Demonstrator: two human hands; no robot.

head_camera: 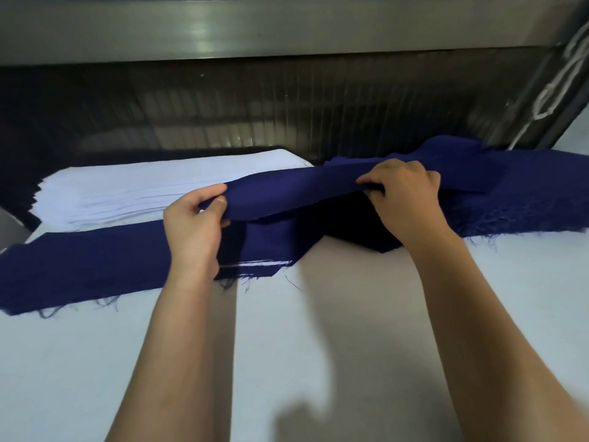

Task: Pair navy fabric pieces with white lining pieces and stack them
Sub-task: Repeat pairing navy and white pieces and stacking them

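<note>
A navy fabric piece (287, 194) is held above the table (350, 330), its long axis running left to right and rising slightly rightward. The left hand (194, 224) pinches its left end; the right hand (404, 189) grips its edge with curled fingers. White lining pieces (143, 189) sit stacked behind at left.
</note>
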